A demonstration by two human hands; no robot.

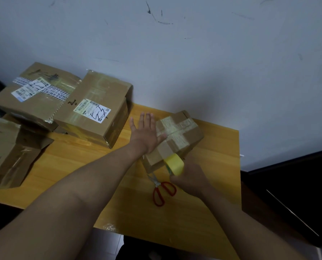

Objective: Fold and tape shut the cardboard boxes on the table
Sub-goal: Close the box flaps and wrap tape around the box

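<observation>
**Taping the small box shut**

Pressing down flat, the left hand point(145, 134) is lying on the top of the small box point(175, 137), with straight, spread fingers and the thumb across the tape there. The right hand point(190, 177) is curling around a yellow tape roll point(175, 164) and holding it against the near side of the box.

The box is sitting on the yellow worktop point(81, 166), near the back right part, right under the left hand. It is looking light and stiff, so it could slide if nobody is holding it. The flat top is a good place to press. Its top is already wearing a cross of tape.

Red scissors point(164, 192) are lying just beside the right hand. Three bigger boxes point(92, 113) are waiting well apart on the left.
</observation>
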